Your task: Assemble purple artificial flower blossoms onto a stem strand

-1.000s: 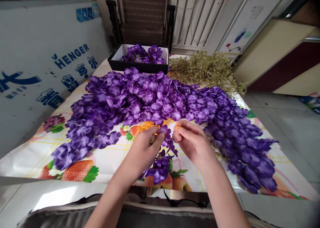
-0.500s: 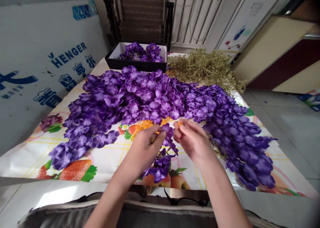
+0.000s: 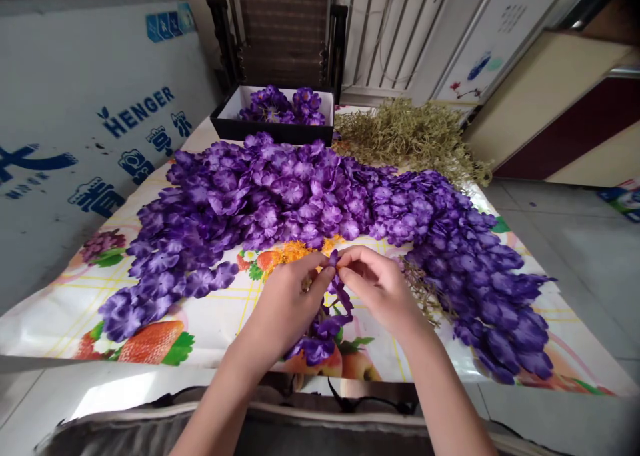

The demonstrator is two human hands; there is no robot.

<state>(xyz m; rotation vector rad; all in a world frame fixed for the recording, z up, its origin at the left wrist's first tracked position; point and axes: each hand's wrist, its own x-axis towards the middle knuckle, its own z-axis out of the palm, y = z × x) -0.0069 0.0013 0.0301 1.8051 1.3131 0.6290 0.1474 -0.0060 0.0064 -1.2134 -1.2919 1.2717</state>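
My left hand (image 3: 293, 296) is closed, thumb against forefinger, on an artificial flower sprig (image 3: 320, 336) with purple blossoms hanging below the fingers. My right hand (image 3: 377, 283) meets it at the top blossom, with thumb and forefinger pinched round a small orange flower centre (image 3: 339, 265). Most of that piece is hidden by the fingertips. Just beyond my hands lies a little heap of orange flower centres (image 3: 293, 251). A wide pile of loose purple petals (image 3: 290, 193) curves around both hands.
A black box (image 3: 273, 133) with finished-looking purple flowers stands at the far edge of the table. Beside it is a heap of dull green stems (image 3: 410, 133), and a few more stems (image 3: 425, 289) lie right of my hand. A fruit-patterned tablecloth (image 3: 215, 316) covers the table.
My right hand has moved left and the orange flower centre in its fingers now meets the purple blossom. The left hand stays in place, still gripping the sprig.
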